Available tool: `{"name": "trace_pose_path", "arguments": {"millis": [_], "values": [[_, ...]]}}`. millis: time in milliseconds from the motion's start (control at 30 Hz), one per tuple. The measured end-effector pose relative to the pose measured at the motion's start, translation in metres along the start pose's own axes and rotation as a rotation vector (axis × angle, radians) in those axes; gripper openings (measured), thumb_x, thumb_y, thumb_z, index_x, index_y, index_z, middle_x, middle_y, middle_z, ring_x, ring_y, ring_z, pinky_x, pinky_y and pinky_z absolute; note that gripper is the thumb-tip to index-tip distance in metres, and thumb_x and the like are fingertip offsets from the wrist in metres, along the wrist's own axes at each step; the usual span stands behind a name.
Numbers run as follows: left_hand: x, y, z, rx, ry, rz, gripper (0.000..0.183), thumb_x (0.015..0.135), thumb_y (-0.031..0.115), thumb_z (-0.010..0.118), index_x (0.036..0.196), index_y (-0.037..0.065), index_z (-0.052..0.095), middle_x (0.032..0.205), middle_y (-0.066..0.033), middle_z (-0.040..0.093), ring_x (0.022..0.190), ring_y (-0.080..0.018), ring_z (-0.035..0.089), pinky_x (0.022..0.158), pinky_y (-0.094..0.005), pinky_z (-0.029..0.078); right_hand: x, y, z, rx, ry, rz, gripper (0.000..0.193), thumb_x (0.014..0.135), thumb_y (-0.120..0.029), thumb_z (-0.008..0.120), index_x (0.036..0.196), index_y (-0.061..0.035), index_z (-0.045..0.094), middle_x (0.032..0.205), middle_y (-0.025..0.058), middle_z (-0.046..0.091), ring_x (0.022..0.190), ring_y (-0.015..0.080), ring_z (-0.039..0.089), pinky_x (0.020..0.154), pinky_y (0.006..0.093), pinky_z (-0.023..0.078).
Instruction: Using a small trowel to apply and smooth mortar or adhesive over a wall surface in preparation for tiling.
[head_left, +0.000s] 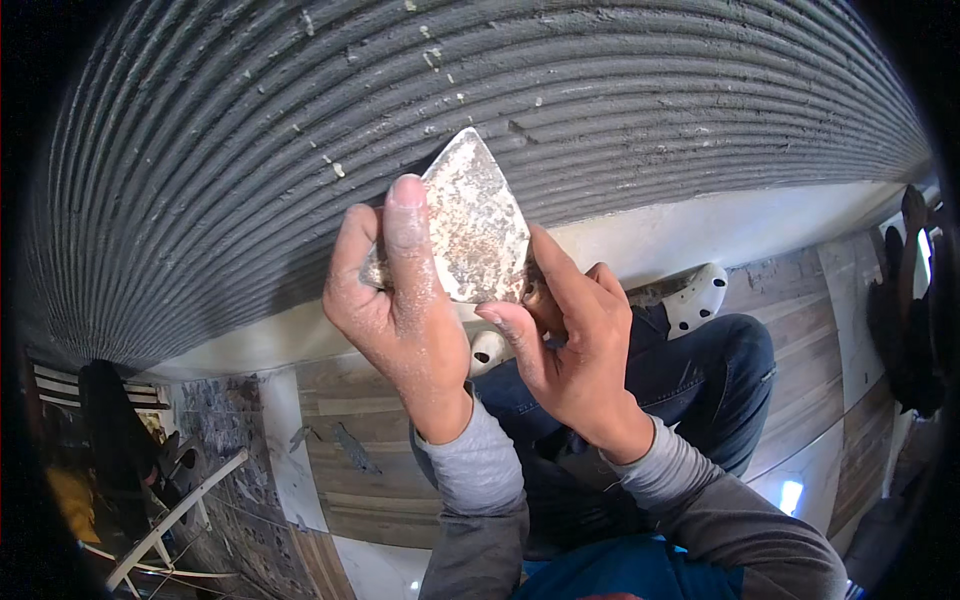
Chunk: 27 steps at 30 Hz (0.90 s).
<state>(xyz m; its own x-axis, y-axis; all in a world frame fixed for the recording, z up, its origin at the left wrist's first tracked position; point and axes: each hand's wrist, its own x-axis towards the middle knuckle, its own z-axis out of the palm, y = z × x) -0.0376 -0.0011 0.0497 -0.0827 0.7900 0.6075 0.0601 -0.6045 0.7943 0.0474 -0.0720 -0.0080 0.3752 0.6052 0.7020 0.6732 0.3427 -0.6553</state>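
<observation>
Both hands hold up a flat, pointed piece (472, 225) in front of the grey ridged wall (640, 120). Its face is mottled with a white and brown crust, and its tip points up toward the wall. Whether it is a trowel blade or a broken slab cannot be told. My left hand (405, 310) is closed on its left edge, thumb along the side; a small rough bit shows between the fingers. My right hand (580, 345) grips its lower right corner between thumb and fingers. White dust covers the left thumb and palm.
Pale bits cling to the wall's ridges, above a smooth white strip (650, 235) at its foot. Below are my jeans-clad knee (740, 370) and a white clog (695, 298). Wood-look floor tiles (385, 400) spread around. A pale frame (180, 525) stands lower left.
</observation>
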Motion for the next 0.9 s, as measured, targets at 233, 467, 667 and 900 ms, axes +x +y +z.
{"name": "trace_pose_path", "arguments": {"millis": [233, 467, 667, 900], "values": [[-0.003, -0.002, 0.014, -0.003, -0.092, 0.048, 0.036, 0.102, 0.021, 0.062, 0.072, 0.003, 0.054, 0.065, 0.0005, 0.06, 0.06, -0.0011, 0.05, 0.051, -0.0207, 0.038, -0.002, 0.009, -0.011, -0.035, 0.045, 0.043, 0.063, 0.081, -0.031, 0.081, 0.129, 0.0051, 0.06, 0.061, 0.0014, 0.057, 0.05, 0.0147, 0.05, 0.057, 0.0308, 0.029], [-0.004, 0.009, 0.004, 0.029, 0.023, -0.003, 0.039, 0.104, 0.023, 0.06, 0.072, 0.002, 0.053, 0.064, 0.0016, 0.056, 0.061, -0.0011, 0.044, 0.052, -0.022, 0.036, 0.004, -0.001, -0.013, 0.038, -0.051, 0.014, 0.066, 0.08, -0.03, 0.081, 0.13, 0.0066, 0.059, 0.077, 0.0086, 0.067, 0.056, 0.0181, 0.055, 0.06, 0.031, 0.032], [-0.002, -0.001, 0.002, -0.024, 0.054, -0.067, 0.036, 0.105, 0.021, 0.058, 0.075, 0.0, 0.056, 0.067, 0.0022, 0.058, 0.063, -0.0012, 0.046, 0.055, -0.022, 0.037, 0.006, -0.004, -0.014, 0.046, -0.118, 0.052, 0.065, 0.078, -0.025, 0.084, 0.128, 0.0095, 0.06, 0.083, 0.0126, 0.072, 0.059, 0.0186, 0.058, 0.063, 0.03, 0.034], [-0.005, -0.002, 0.01, -0.06, -0.002, -0.057, 0.036, 0.104, 0.02, 0.058, 0.075, 0.001, 0.054, 0.066, 0.0029, 0.055, 0.065, -0.0013, 0.044, 0.056, -0.0217, 0.035, 0.001, 0.001, -0.018, 0.008, -0.054, 0.075, 0.063, 0.08, -0.028, 0.082, 0.128, 0.0058, 0.061, 0.072, 0.0073, 0.066, 0.054, 0.0169, 0.054, 0.06, 0.0306, 0.031]]}}
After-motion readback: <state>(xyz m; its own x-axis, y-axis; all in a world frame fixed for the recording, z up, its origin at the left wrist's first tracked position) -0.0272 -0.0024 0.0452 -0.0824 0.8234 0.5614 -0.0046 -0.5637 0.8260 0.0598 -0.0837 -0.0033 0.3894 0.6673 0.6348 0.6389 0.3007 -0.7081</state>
